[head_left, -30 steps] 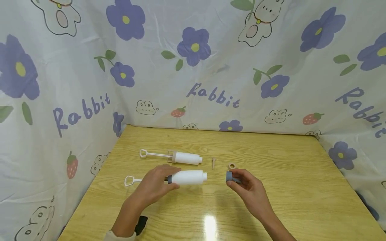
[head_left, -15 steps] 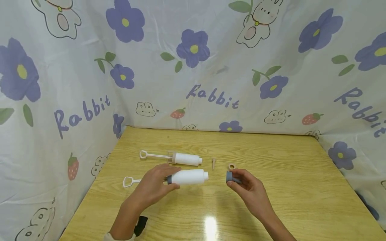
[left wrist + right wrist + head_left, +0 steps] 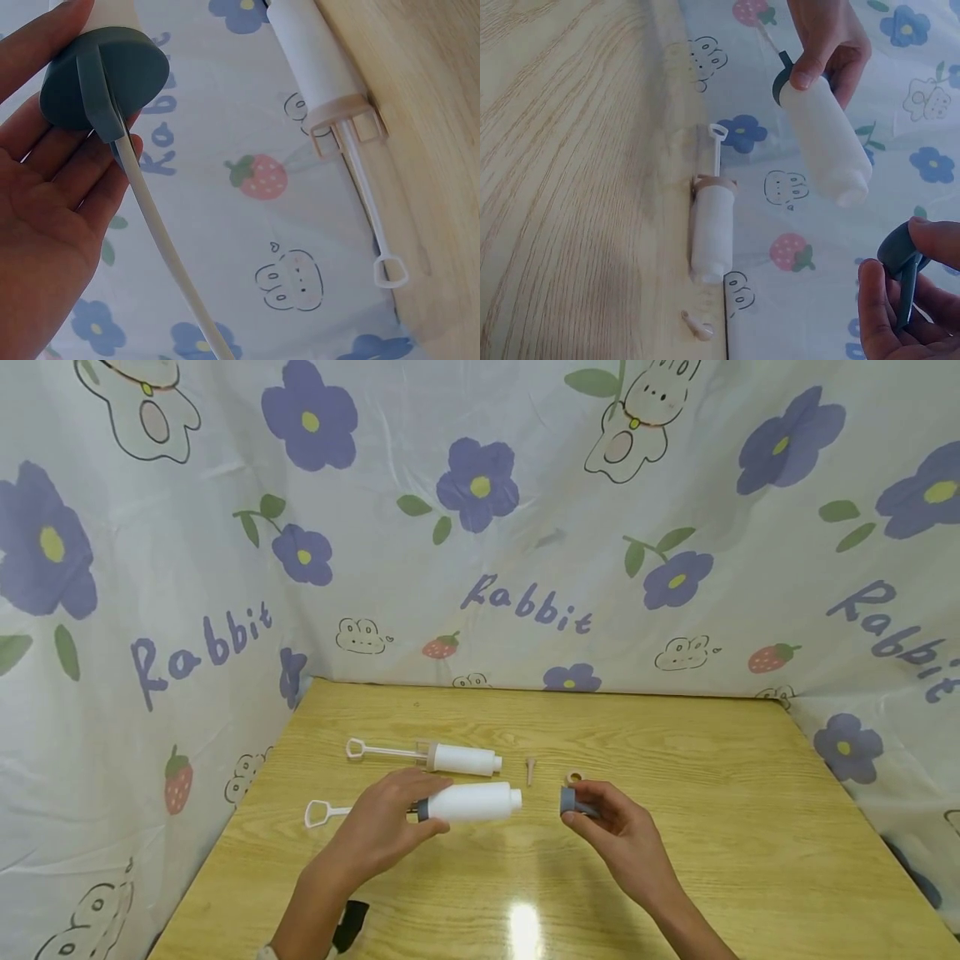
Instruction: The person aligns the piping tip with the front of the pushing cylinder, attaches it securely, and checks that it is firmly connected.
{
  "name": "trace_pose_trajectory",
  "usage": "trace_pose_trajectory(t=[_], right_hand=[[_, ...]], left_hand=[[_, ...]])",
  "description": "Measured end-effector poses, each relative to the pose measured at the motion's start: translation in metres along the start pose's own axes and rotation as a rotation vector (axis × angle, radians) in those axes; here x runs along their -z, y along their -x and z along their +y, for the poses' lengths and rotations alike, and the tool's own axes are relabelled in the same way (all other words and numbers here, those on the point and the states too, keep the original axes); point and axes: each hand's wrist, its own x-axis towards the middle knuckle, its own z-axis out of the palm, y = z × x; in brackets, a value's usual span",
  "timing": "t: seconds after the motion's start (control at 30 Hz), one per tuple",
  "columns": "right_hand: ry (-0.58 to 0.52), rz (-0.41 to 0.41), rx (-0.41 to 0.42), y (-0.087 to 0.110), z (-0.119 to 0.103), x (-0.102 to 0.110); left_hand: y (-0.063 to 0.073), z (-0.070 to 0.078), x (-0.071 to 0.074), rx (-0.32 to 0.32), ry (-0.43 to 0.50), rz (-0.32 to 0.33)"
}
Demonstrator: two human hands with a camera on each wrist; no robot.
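My left hand (image 3: 390,810) grips a white syringe (image 3: 472,802) by its blue-grey collar (image 3: 112,75), thumb on one side and fingers on the other. Its plunger rod, ending in a loop handle (image 3: 318,813), sticks out to the left; the nozzle end points right. Between thumb and fingertips, my right hand (image 3: 622,831) pinches a blue-grey cap (image 3: 901,251) with a narrow spout. In the head view the cap's wide end faces the syringe tip across a gap. The right wrist view shows the syringe raised above the table.
Behind lies a second white syringe (image 3: 462,759) with a beige collar. Right of it are a small beige nozzle (image 3: 531,770) and a beige ring (image 3: 574,777). A black object (image 3: 350,925) is beside my left forearm. Patterned cloth (image 3: 480,552) hangs behind the wooden table (image 3: 675,743).
The held syringe's tip has shifted slightly right, toward the cap. My right hand stays almost in place, still pinching the cap.
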Motion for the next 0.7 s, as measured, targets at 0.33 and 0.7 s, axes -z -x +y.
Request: trace_pose_trajectory(t=[0.33,0.7], right_hand=[[0.032,0.001,0.001,-0.0037,0.0008,0.0009],[0.055,0.003,0.031,-0.0033,0.0019,0.0024]], left_hand=[[-0.0007,0.0024,0.0032,-0.027,-0.019,0.013],[-0.0022,0.0087,0.0063,-0.016,-0.03,0.017]])
